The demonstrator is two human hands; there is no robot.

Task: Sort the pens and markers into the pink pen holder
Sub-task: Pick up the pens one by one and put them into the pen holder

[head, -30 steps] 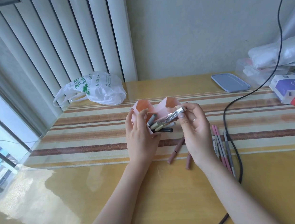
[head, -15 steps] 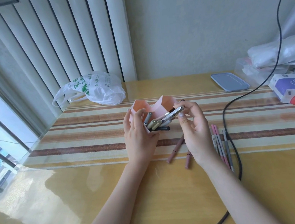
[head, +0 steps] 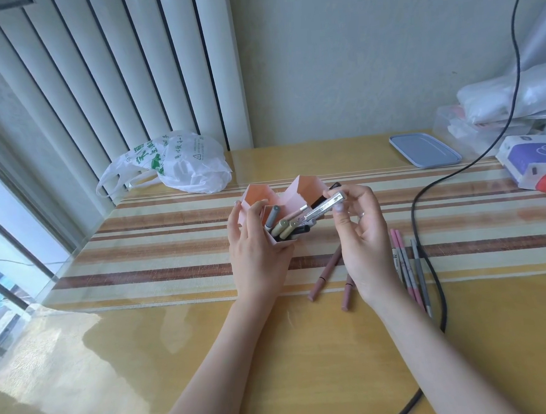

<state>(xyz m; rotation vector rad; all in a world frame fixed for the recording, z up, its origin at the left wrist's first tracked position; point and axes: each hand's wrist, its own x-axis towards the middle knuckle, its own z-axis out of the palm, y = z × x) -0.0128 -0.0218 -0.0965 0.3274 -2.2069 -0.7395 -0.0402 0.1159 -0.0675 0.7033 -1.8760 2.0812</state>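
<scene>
My left hand: wrapped around pink pen holder, frame centre.
My right hand: pinching silver pen above the holder.
Loose pens: tabletop, right of centre.

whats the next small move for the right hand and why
Probably tip the silver pen down and slide it into the pink pen holder. The right hand pinches it slanted over the near compartment, its lower end among the pens already there, while the left hand steadies the holder.
</scene>
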